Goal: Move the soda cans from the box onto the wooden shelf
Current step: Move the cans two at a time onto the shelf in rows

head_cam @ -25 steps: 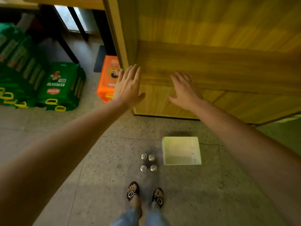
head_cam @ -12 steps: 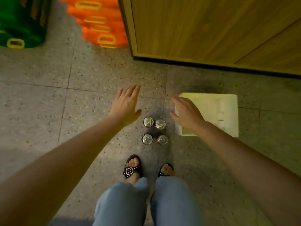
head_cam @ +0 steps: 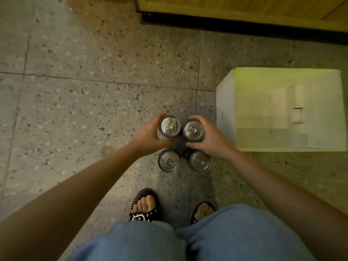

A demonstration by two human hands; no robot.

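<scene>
Where both hands hung open above the floor half a second ago, each now wraps a can: the left hand (head_cam: 148, 135) grips the far-left can (head_cam: 169, 126), the right hand (head_cam: 211, 140) the far-right can (head_cam: 193, 129). Whether either has left the floor (head_cam: 84, 110) is hard to tell. Two near cans (head_cam: 168, 161) stand untouched beside the seemingly empty box (head_cam: 226, 117); carrying to the shelf (head_cam: 244, 6) comes next.

One head-worn wide-angle view looks almost straight down, close over the floor (head_cam: 94, 110) (no second view).
</scene>
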